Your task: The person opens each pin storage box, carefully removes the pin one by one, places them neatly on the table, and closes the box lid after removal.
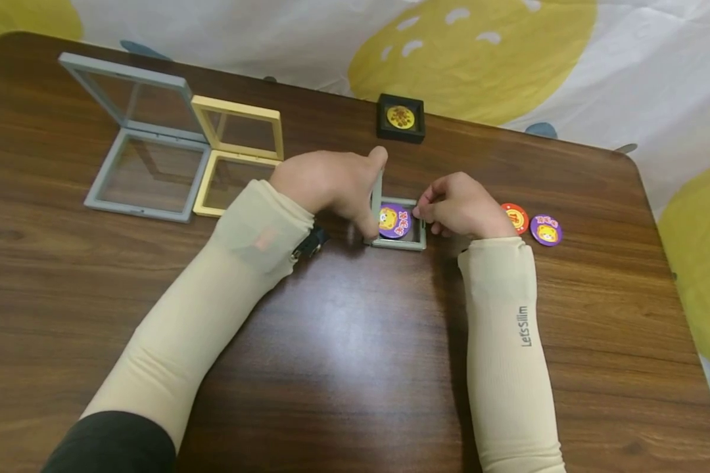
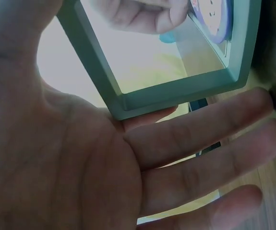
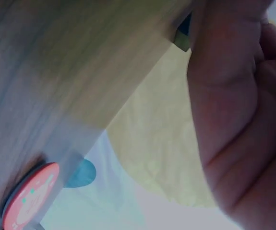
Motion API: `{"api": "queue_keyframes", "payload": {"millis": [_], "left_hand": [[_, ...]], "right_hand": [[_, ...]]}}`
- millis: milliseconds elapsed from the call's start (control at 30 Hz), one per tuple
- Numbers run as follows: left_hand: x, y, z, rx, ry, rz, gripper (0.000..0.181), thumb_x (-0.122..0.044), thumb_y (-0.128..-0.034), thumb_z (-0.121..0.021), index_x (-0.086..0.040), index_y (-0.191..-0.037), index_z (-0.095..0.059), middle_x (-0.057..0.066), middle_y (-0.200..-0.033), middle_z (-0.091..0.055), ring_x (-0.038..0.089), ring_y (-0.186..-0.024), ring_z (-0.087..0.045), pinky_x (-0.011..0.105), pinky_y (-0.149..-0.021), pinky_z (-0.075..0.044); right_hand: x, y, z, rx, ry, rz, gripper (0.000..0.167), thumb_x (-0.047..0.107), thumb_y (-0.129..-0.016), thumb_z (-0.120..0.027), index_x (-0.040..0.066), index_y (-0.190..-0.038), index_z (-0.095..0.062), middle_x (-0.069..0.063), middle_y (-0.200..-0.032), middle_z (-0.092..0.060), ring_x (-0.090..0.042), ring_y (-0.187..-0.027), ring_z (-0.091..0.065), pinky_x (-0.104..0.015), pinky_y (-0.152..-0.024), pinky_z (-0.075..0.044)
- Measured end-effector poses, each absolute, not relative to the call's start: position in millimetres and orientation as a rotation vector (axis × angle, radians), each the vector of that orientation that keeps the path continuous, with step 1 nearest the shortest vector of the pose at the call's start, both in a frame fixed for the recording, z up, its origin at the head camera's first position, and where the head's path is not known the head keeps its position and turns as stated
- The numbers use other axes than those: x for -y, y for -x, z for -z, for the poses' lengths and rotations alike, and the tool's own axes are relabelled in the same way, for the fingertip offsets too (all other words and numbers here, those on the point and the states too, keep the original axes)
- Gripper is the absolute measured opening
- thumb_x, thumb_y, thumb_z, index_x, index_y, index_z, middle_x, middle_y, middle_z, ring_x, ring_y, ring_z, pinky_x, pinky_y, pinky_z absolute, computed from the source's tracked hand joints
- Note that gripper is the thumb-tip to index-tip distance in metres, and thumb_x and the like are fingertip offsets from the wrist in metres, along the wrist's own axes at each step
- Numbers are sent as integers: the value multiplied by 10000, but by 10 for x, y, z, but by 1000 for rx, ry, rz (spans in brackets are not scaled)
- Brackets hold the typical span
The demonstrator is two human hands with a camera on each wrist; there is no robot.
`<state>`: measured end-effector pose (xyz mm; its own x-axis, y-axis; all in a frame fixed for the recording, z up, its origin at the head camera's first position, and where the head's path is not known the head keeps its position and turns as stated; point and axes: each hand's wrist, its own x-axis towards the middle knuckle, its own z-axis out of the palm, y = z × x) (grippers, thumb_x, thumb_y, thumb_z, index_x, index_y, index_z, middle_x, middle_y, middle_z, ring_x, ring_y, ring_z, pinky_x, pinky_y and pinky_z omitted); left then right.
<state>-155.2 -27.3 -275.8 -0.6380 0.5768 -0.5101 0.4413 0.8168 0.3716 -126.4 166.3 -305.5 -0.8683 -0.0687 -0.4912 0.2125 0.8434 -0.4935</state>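
Observation:
A small grey-green hinged display frame (image 1: 401,245) lies on the table, its lid raised on the left side. Inside its lower half rests a purple round badge (image 1: 394,221) with a yellow cartoon animal. My left hand (image 1: 334,180) holds the raised lid (image 2: 176,96) between thumb and index finger; its other fingers stretch out straight in the left wrist view. At the right rim of the frame, my right hand (image 1: 458,205) has its fingers curled and pinches the edge beside the badge. Its fingertips are hidden in the right wrist view.
A large grey frame (image 1: 139,210) and a yellow frame (image 1: 236,156) stand opened at the left. Behind is a black case (image 1: 400,135) holding a yellow disc. A red badge (image 1: 516,217) and another purple badge (image 1: 547,230) lie right of my right hand.

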Motion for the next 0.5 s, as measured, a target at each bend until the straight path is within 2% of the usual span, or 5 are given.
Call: {"api": "queue_keyframes", "payload": {"millis": [133,233,367,500], "left_hand": [[249,1547,2766,-2368,-747,-269,832,-405,-682,-751,-109,-1253,-221,55,-1018,-594,204,-917,-571,339,-842,-466],[239,1543,2772,-2366,-756,-272,804,-406,-696,-730,-109,-1238,-216,49,-995,-610,197,-905,-574,338,-829,-467],[237,1528,2759,-2372,-758,-261,793,-424,-709,-718,-109,-1243,-223,44,-1000,-605,190,-905,-577,340,-819,-469],[230,1513,2743,-2408,-759,-213,816,-489,-709,-725,-105,-1245,-245,44,-1020,-590,195,-916,-577,354,-813,-470]], "right_hand": [[-1643,1263,3053,-2552,44,625,247,311,-953,-528,79,-979,-610,-50,-788,-588,-175,-673,-583,-295,-628,-475],[-1606,1253,3050,-2597,118,489,343,434,-927,-531,108,-1010,-599,-61,-843,-614,-208,-757,-577,-327,-676,-445],[-1551,1237,3042,-2609,109,407,434,513,-831,-628,142,-1049,-574,-57,-947,-629,-225,-860,-548,-344,-726,-428],[-1494,1223,3040,-2612,150,445,495,467,-746,-747,178,-1088,-537,-55,-915,-620,-219,-828,-556,-336,-718,-429]]}}
